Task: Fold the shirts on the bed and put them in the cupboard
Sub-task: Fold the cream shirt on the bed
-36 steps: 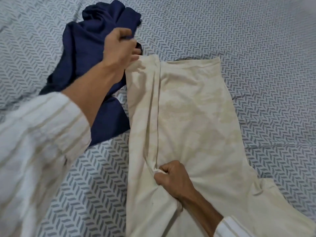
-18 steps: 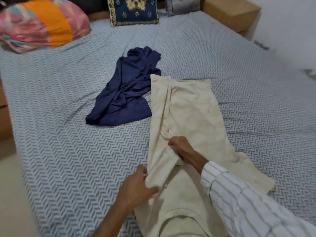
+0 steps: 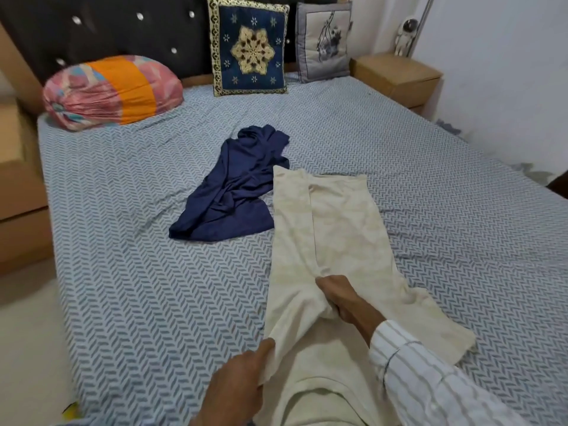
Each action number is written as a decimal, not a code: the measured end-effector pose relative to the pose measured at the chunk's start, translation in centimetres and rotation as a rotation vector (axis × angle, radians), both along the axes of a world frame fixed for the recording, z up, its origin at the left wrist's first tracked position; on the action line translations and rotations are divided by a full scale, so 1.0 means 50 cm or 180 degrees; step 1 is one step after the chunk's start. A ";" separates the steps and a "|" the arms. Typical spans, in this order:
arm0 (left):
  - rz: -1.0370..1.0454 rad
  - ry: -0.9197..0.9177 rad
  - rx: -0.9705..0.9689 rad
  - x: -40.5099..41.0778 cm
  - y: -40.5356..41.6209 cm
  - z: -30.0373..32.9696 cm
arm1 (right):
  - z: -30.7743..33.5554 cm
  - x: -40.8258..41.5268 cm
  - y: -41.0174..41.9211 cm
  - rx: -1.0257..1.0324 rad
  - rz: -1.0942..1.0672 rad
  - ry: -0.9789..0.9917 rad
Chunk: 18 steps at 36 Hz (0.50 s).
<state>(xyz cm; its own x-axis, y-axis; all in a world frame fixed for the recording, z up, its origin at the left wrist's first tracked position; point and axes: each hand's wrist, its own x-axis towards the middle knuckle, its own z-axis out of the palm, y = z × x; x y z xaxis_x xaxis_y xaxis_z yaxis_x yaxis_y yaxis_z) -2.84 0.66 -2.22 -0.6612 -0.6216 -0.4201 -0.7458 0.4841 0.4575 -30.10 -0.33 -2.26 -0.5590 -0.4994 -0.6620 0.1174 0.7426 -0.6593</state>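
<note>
A cream shirt (image 3: 341,232) lies lengthwise on the bed (image 3: 129,272), its left side folded inward along a long crease. My right hand (image 3: 339,298) grips a bunch of the cloth at the crease, about mid-length. Near the shirt's collar end, my left hand (image 3: 238,385) pinches the folded left edge. A crumpled navy shirt (image 3: 233,192) lies just left of the cream one, touching its far corner. No cupboard is in view.
A pink and orange pillow (image 3: 113,92), a blue patterned cushion (image 3: 249,46) and a grey cushion (image 3: 324,41) lean at the headboard. A wooden nightstand (image 3: 396,79) stands at the far right, another wooden unit (image 3: 18,186) at the left. Floor shows at lower left.
My left hand let go of the shirt's far corner and came back to pinch the near left edge. The view pulled back and up, showing the whole bed.
</note>
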 end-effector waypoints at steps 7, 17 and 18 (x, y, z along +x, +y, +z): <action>0.0062 0.0253 -0.0108 0.015 0.008 -0.012 | 0.006 -0.047 -0.012 0.0058 0.0018 -0.0021; 0.0280 0.0855 -0.0136 0.012 0.049 -0.066 | -0.001 -0.071 0.057 0.0100 0.0554 -0.1262; 0.0359 0.0908 -0.0101 0.011 0.052 -0.066 | -0.004 -0.075 0.064 0.0008 0.0541 -0.1197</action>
